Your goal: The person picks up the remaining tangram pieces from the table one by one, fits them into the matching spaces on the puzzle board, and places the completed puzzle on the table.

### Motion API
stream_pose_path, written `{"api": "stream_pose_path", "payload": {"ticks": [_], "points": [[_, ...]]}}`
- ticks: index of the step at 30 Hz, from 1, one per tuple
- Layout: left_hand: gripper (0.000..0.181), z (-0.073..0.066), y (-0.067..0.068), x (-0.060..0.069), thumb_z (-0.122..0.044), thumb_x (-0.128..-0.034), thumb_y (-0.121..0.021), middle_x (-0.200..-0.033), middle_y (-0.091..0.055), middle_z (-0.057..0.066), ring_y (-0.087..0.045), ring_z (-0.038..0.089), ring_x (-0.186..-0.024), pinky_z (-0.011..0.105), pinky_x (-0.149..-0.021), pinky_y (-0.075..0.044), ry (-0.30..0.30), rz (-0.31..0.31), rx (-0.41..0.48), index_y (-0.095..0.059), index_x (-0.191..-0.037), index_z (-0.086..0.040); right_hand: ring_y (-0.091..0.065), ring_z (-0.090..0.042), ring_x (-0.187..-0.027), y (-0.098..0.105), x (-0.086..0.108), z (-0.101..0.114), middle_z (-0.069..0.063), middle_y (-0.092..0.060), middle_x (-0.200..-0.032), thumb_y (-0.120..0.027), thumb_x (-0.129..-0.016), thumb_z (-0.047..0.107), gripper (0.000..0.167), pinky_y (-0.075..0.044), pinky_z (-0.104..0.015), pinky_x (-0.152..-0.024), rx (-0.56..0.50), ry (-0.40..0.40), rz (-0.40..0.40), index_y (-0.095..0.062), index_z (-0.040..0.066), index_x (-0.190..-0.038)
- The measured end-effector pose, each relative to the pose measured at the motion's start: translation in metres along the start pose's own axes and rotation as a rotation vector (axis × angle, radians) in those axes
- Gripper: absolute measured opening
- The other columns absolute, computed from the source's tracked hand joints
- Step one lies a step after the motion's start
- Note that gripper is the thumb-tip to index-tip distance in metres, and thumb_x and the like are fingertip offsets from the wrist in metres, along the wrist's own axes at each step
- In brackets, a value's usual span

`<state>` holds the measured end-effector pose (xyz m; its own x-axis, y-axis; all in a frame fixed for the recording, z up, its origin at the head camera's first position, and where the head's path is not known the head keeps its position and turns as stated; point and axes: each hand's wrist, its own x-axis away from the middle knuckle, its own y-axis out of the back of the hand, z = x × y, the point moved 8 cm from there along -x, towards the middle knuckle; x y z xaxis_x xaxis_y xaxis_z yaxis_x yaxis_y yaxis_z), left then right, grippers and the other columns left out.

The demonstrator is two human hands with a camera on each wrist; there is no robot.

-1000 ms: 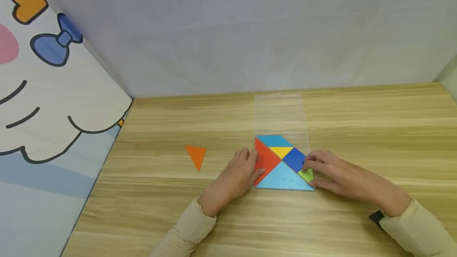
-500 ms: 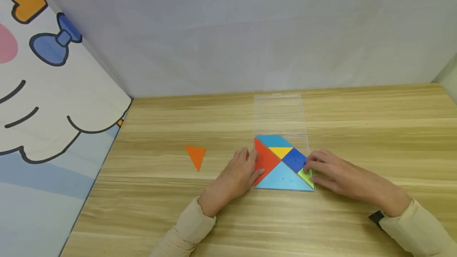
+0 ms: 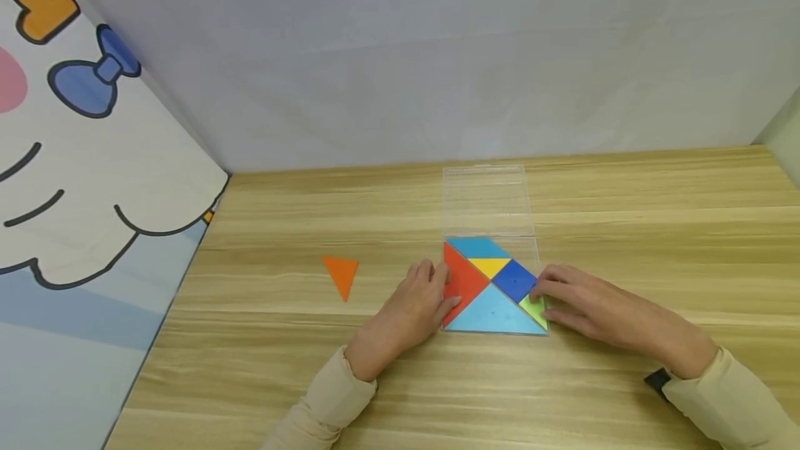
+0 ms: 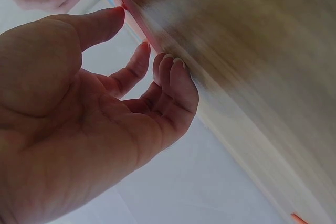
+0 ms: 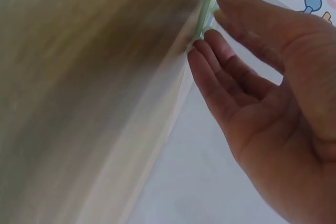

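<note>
A clear plastic case [image 3: 487,200] lies unfolded on the wooden table, its near half holding flat tangram pieces. These include a red triangle [image 3: 462,287], a light blue triangle [image 3: 496,314], a blue parallelogram [image 3: 478,247], a yellow triangle [image 3: 490,267] and a dark blue square [image 3: 515,280]. At the case's left side, my left hand [image 3: 415,307] rests with thumb and index finger on the red triangle. My right hand [image 3: 590,304] touches the green triangle [image 3: 533,310] at the near right corner, partly covering it. An orange triangle [image 3: 341,276] lies apart to the left.
The wooden table [image 3: 250,353] stretches around the case. A pale grey wall covering [image 3: 437,61] rises behind it, and a cartoon-printed panel [image 3: 94,179] stands along the left. A small dark object [image 3: 657,382] shows beside the right sleeve.
The right thumb has shifted off the near corner to the case's side, and the green triangle now lies flush there with more of it showing. The left hand holds its place.
</note>
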<state>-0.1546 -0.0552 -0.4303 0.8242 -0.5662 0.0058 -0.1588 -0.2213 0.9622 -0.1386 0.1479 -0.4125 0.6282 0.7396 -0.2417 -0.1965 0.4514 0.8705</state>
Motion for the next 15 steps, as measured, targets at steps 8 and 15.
{"api": "stream_pose_path", "payload": {"ticks": [8, 15], "points": [[0.034, 0.0003, -0.0007, -0.0003, -0.027, -0.1015, -0.067, -0.091, -0.044, 0.007, -0.045, 0.019, -0.085, 0.026, -0.072, -0.045, 0.015, 0.020, -0.004, -0.050, -0.115, -0.001, -0.055, -0.007, -0.101, 0.0032, 0.0014, -0.0031, 0.007, -0.056, -0.115, -0.082, -0.086, 0.008, 0.038, -0.050, -0.023, -0.087, 0.010, -0.016, -0.036, -0.065, 0.010, -0.121], [0.033, 0.0005, -0.0011, -0.0010, -0.026, -0.1012, -0.067, -0.091, -0.045, 0.008, -0.045, 0.020, -0.084, 0.026, -0.071, -0.045, 0.017, 0.021, -0.006, -0.050, -0.114, 0.000, -0.055, -0.009, -0.104, 0.0050, 0.0026, -0.0039, 0.006, -0.056, -0.118, -0.083, -0.084, 0.007, 0.042, -0.046, -0.019, -0.091, 0.024, -0.005, -0.048, -0.063, 0.009, -0.122]]}}
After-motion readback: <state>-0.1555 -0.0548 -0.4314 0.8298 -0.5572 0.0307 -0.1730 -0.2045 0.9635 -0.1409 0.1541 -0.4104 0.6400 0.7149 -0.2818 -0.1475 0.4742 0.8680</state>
